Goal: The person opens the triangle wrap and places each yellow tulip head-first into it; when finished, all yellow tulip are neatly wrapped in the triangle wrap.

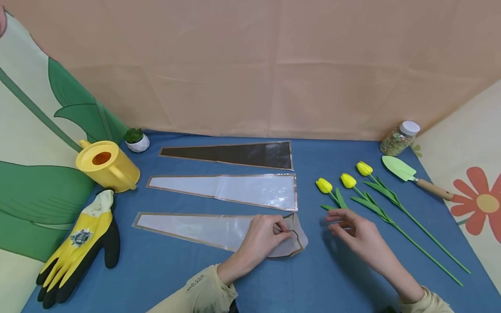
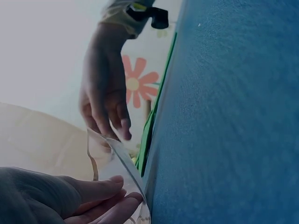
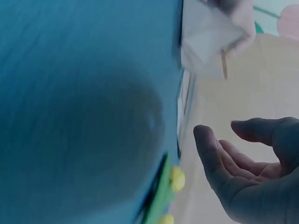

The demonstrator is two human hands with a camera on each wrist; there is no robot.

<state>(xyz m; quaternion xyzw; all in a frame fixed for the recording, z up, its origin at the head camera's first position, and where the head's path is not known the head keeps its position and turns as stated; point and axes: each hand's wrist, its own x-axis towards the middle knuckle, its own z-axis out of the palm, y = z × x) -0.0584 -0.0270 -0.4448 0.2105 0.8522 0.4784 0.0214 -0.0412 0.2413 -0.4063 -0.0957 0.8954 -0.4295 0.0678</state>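
Three long tapered plastic flower sleeves lie on the blue table (image 1: 164, 269): a dark one (image 1: 235, 154) at the back, a clear one (image 1: 235, 190) in the middle and a clear one (image 1: 195, 228) nearest me. My left hand (image 1: 270, 234) pinches the wide end of the nearest sleeve (image 2: 114, 161) and lifts it so its mouth gapes. My right hand (image 1: 344, 224) hovers just above the table to its right with relaxed fingers (image 3: 210, 154), holding nothing, over the stem of the nearest of three yellow tulips (image 1: 324, 185).
A yellow watering can (image 1: 106, 165) and a small potted plant (image 1: 136, 140) stand at the back left. A yellow and black glove (image 1: 78, 248) lies at the front left. A green trowel (image 1: 411, 176) and a jar (image 1: 399, 138) sit at the back right.
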